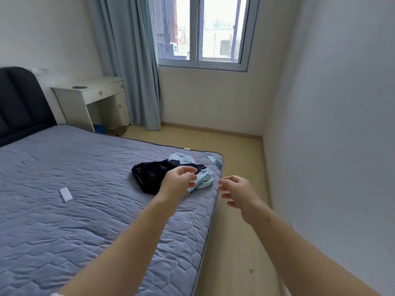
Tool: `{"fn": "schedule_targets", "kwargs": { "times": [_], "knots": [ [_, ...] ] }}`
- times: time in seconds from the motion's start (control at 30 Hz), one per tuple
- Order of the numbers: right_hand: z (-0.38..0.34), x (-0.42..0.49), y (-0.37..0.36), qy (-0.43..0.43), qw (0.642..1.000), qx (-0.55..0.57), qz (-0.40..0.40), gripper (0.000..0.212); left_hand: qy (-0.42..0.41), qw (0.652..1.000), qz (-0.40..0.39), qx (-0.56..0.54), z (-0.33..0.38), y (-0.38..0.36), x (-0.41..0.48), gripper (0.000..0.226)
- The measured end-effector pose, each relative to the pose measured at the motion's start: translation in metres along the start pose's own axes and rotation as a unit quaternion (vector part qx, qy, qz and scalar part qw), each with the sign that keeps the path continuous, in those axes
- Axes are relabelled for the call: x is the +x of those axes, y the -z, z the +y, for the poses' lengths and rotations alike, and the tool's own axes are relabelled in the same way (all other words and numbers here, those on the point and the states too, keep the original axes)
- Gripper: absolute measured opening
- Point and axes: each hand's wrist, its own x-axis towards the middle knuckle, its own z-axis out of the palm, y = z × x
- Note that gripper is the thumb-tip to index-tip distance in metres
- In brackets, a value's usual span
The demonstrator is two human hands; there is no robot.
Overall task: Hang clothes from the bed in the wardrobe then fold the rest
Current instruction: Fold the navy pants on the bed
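Note:
A crumpled dark navy garment (149,174) lies near the far right corner of the bed (64,210), tangled with a light blue garment (205,178). My left hand (179,182) reaches out over the pile with loosely curled fingers and holds nothing. My right hand (237,193) hovers just past the bed's right edge, over the floor, fingers relaxed and empty. The wardrobe is not in view.
A small white folded item (65,194) lies on the grey quilted mattress. A white desk (89,97) and a dark headboard (19,103) stand at the back left, blue curtains (132,71) by the window. A strip of wooden floor (235,231) runs between bed and right wall.

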Motion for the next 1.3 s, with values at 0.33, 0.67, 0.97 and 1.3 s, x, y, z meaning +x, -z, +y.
{"fn": "schedule_targets", "kwargs": {
  "times": [0.33,0.67,0.97,1.3],
  "knots": [
    [-0.029,0.192,0.046,-0.001,0.999,-0.003,-0.033,0.015,0.050,0.998,0.038,-0.011,0.011,-0.068,0.171,0.021],
    [-0.051,0.378,0.029,-0.022,0.998,-0.031,-0.047,0.013,0.079,0.995,0.047,-0.048,0.007,-0.086,0.354,0.018],
    [-0.076,0.516,0.003,-0.057,0.995,-0.008,-0.081,0.013,0.120,0.988,0.081,-0.047,0.010,-0.078,0.484,0.020],
    [-0.055,0.657,-0.084,-0.087,0.967,-0.078,-0.225,0.011,0.185,0.955,0.224,-0.060,-0.042,-0.044,0.573,0.019]
  ]
}}
